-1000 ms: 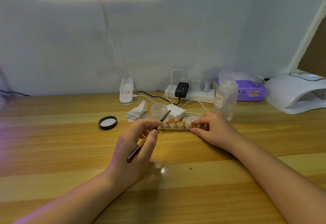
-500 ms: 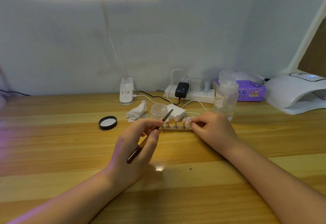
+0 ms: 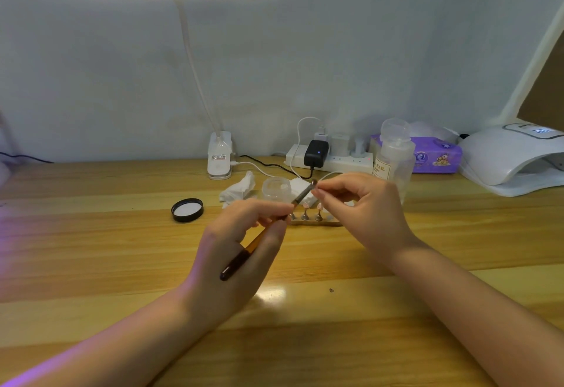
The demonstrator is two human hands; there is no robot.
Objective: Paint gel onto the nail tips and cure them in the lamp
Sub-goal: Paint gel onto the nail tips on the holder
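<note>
Nearest the camera, a slim brush with an amber-and-dark handle (image 3: pixel 259 240) is held by the left hand (image 3: pixel 235 252), thumb and fingers curled round its forward part; its long axis runs from the dark butt low at the left up and away to the right, so that the bristle end is brought level with the right hand (image 3: pixel 366 212). The fingertips (image 3: pixel 319 193) of that hand are pinched together just beside the brush tip, and something small appears to be held between them, presumably one nail tip on its stand, though it is too small to be made out. The coming stroke is judged to turn on this: the pinched piece lies up and to the right of the left hand's fingers, almost touching the bristles. Just beyond, a narrow wooden holder strip (image 3: pixel 317 222) lies on the yellow wooden table (image 3: pixel 122 264), three small nail tips on metal pegs (image 3: pixel 305 214) standing in it. Farther back a clear round gel jar (image 3: pixel 276 188) is seen, its black lid (image 3: pixel 187 210) to the left. At the far right a white domed curing lamp (image 3: pixel 512 161) is set, well apart from both hands.
</note>
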